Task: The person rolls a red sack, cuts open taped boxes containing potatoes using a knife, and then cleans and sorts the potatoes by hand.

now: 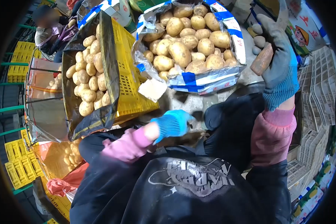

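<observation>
My left hand (175, 124), in a bright blue knitted glove, is over my lap, in front of the potato containers. Its fingertips are smeared and partly turned away, so what they hold, if anything, does not show. My right hand (280, 56), in a grey-palmed blue glove, reaches forward at the right with fingers spread. Beside its palm is a reddish-brown, block-like piece (263, 59); whether they touch I cannot tell. Ahead stands an open box of potatoes (233, 71) with a blue-and-white taped rim. Left of it, a yellow crate (127, 52) with dark lining holds more potatoes.
Several small grey round lumps (259, 41) lie near my right hand. White slatted crates (319, 86) stack at the right. A pale square scrap (153, 89) sits by the box. Another person (52, 35) sits at the upper left, near yellow crates (22, 56).
</observation>
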A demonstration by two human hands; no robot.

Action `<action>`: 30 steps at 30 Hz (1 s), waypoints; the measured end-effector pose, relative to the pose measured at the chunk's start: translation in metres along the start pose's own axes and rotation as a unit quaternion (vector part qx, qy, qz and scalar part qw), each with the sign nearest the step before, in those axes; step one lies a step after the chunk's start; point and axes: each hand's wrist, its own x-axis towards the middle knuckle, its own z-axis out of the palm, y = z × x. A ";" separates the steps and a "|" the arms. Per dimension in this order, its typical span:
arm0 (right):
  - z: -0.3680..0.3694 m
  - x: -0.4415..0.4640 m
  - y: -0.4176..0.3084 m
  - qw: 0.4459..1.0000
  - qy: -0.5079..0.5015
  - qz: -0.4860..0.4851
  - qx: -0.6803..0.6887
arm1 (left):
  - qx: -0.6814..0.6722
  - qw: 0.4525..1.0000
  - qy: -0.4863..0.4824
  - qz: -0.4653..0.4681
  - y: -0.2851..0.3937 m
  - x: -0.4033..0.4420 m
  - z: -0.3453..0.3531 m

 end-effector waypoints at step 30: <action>0.117 -0.065 0.030 0.964 -0.202 0.023 0.170 | -0.732 0.562 0.281 0.264 0.022 -0.093 -0.074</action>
